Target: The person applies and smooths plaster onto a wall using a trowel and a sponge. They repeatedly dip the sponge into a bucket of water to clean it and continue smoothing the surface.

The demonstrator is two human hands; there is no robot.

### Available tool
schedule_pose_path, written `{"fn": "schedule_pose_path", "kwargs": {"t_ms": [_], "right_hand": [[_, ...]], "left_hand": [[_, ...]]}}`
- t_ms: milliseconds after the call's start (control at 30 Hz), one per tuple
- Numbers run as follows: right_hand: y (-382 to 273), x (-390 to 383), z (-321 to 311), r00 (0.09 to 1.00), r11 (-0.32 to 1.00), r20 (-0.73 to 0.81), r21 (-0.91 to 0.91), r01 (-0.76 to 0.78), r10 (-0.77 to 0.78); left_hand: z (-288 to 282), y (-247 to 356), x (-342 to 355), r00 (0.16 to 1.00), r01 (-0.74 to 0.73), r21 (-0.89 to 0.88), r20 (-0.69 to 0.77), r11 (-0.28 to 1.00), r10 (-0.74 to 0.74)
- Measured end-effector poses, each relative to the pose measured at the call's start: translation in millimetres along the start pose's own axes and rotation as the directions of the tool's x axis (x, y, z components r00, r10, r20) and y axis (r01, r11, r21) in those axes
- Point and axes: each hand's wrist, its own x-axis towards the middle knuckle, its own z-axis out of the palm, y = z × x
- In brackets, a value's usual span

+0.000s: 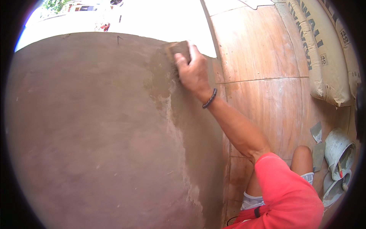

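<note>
While outstretched, the right hand [194,70] presses a sponge [178,48].

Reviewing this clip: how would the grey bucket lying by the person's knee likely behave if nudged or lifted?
The bucket lies on its side on the floor, so a nudge would probably roll it. Its round, tapered wall suggests it would curve rather than roll straight. It looks mostly empty with mortar crust, so probably fairly light but gritty to grip.

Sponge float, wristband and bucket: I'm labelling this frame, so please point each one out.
sponge float [178,48], head view, on its brown top edge above the fingers.
wristband [210,98], head view, on the dark braided band at the wrist.
bucket [337,147], head view, on its grey outer wall.
</note>
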Motion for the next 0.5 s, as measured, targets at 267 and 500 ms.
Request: {"fn": "schedule_pose_path", "kwargs": {"t_ms": [267, 500], "right_hand": [[38.9, -9.9, -19.5, 0.992, 0.993, 0.065, 0.036, -0.111, 0.108], [3.4, -98.7, -40.2, 0.928, 0.953, 0.227, 0.132, 0.272, -0.296]], "left_hand": [[-2.5, -2.4, 3.8, 1.000, -0.010, 0.013, -0.013, 1.000, 0.010], [-9.1, -6.9, 11.8, 0.999, -0.021, 0.048, -0.031, 0.999, 0.022]]}}
